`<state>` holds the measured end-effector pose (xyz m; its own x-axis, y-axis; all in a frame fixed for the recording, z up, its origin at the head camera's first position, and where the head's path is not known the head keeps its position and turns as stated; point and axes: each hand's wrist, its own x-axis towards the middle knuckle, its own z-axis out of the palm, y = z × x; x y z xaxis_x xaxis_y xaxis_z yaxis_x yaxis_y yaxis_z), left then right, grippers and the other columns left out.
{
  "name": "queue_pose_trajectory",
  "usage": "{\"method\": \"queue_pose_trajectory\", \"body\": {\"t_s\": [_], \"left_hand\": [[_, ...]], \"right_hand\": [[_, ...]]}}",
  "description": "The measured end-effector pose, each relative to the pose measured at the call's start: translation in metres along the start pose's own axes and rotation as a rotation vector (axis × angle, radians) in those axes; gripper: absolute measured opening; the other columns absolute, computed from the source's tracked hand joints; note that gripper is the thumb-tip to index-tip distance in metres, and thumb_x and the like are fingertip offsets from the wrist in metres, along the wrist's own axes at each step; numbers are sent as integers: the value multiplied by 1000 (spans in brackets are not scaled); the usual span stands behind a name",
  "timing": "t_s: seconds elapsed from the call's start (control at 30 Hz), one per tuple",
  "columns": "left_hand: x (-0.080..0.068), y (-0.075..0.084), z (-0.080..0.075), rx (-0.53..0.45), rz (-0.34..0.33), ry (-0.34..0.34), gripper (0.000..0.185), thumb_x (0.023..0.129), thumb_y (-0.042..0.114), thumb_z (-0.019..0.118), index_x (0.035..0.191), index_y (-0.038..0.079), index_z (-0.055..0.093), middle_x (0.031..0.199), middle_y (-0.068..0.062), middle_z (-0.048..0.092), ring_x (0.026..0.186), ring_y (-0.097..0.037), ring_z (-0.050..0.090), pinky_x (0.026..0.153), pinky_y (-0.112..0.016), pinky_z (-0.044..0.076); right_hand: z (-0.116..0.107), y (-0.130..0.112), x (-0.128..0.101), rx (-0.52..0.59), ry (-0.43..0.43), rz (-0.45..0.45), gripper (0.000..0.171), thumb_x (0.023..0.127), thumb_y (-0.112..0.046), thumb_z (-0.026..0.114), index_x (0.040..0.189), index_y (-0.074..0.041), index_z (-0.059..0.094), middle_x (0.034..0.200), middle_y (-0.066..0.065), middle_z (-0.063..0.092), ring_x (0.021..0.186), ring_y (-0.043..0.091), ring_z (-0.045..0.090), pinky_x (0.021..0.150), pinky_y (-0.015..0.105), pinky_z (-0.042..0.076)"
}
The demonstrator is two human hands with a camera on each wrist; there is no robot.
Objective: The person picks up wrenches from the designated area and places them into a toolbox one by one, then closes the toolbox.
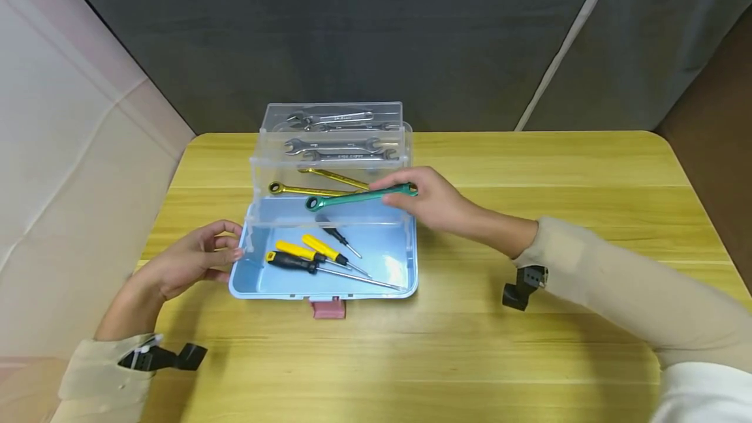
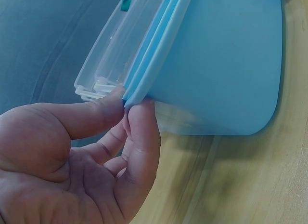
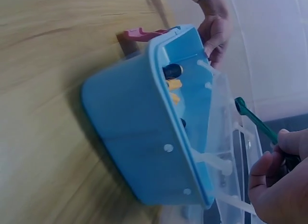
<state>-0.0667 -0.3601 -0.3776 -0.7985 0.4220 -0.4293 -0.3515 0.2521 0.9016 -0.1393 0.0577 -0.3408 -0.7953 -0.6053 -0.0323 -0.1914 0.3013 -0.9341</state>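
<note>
My right hand (image 1: 437, 202) grips a green ratchet wrench (image 1: 352, 198) by one end, and the ring end points left. The wrench is over the clear tray of an open blue toolbox (image 1: 236, 282). With thumb and fingers my left hand (image 1: 196, 256) pinches the toolbox's left rim; the left wrist view shows the thumb (image 2: 91, 117) on top of the lip. Two gold ratchet wrenches (image 1: 317, 191) lie in the lower clear tray, partly behind the right hand. Several silver wrenches (image 1: 331, 145) fill the upper tray (image 1: 335, 108).
Inside the toolbox bottom lie a black-handled screwdriver (image 1: 294, 262), two yellow-handled screwdrivers (image 1: 298, 250) and a small dark screwdriver (image 1: 336, 235). A pink latch (image 1: 329, 309) hangs at the front. The toolbox stands on a wooden table (image 1: 529, 344), with a dark curtain (image 1: 352, 31) behind.
</note>
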Motion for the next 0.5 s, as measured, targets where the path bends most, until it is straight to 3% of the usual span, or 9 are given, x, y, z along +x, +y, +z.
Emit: {"method": "queue_pose_trajectory", "body": {"t_s": [0.17, 0.33, 0.4, 0.5], "left_hand": [[0, 0, 0, -2, -6, 2, 19, 104, 1, 55, 118, 13, 50, 99, 0, 65, 83, -16, 69, 69, -31, 61], [1, -1, 0, -4, -15, 2, 20, 104, 1, 55, 118, 14, 49, 100, 0, 65, 84, -17, 69, 70, -32, 61], [1, -1, -1, -7, -10, -2, 20, 104, 1, 55, 118, 14, 49, 99, 0, 65, 84, -17, 69, 70, -32, 61], [1, -2, -1, -13, -2, -6, 20, 104, 1, 55, 118, 14, 49, 99, 0, 65, 83, -16, 68, 70, -32, 61]], "right_hand": [[6, -3, 9, -14, -6, 14, 28, 101, -8, 63, 128, -6, 69, 139, 8, 62, 62, 18, 39, 56, 27, 36], [13, -1, 19, -30, -17, 33, 25, 102, -8, 63, 126, -7, 71, 135, 5, 64, 94, 16, 60, 73, 26, 47], [16, -1, 21, -44, -24, 33, 25, 102, -8, 63, 125, -7, 71, 134, 6, 65, 122, 16, 55, 91, 29, 49], [17, -1, 23, -70, -30, 16, 25, 101, -9, 65, 125, -6, 70, 131, 6, 66, 123, 21, 56, 98, 34, 49]]}}
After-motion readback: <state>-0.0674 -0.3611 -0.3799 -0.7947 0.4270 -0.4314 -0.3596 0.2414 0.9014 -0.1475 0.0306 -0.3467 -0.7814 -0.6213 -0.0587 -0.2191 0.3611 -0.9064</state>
